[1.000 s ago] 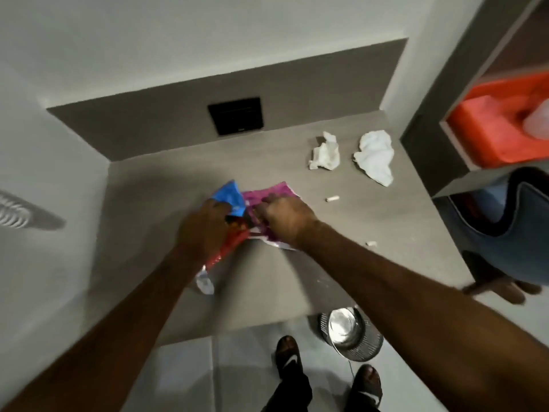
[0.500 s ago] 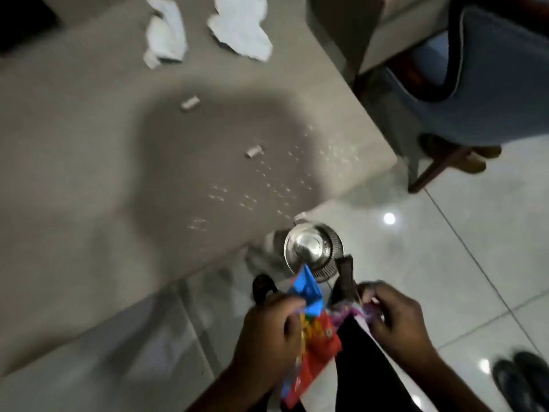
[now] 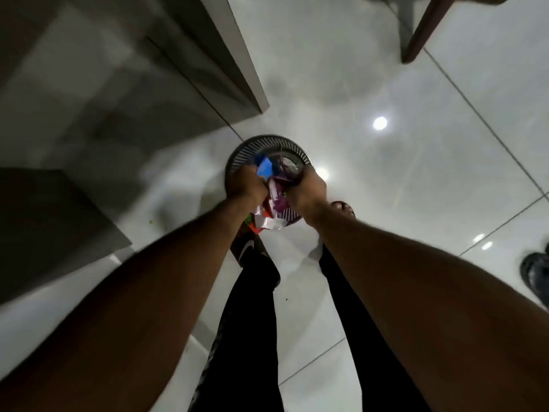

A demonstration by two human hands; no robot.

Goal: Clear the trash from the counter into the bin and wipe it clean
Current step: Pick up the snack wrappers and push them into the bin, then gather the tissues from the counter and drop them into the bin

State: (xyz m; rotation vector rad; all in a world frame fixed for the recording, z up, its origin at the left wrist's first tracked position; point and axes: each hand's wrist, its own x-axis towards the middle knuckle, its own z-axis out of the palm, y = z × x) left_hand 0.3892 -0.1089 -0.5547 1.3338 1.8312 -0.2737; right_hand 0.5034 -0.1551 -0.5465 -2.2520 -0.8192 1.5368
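A round mesh bin [image 3: 261, 142] stands on the pale tiled floor in front of my feet. Both arms reach straight down to it. My left hand [image 3: 245, 187] grips a bundle of snack wrappers [image 3: 274, 191], blue, red and silver on its side. My right hand [image 3: 307, 193] holds the purple part of the same bundle. The wrappers hang right over the bin's mouth, their top end inside the rim. The counter top and the tissues on it are out of view.
The grey counter cabinet [image 3: 124, 84] rises at the left, its corner close to the bin. A chair leg [image 3: 421, 31] stands at the top right. Dark shoes [image 3: 534, 275] lie at the right edge. My legs in black trousers are below my arms.
I have turned from the counter and bent down. Both hands have carried the wrappers from the counter top down to the bin's mouth.
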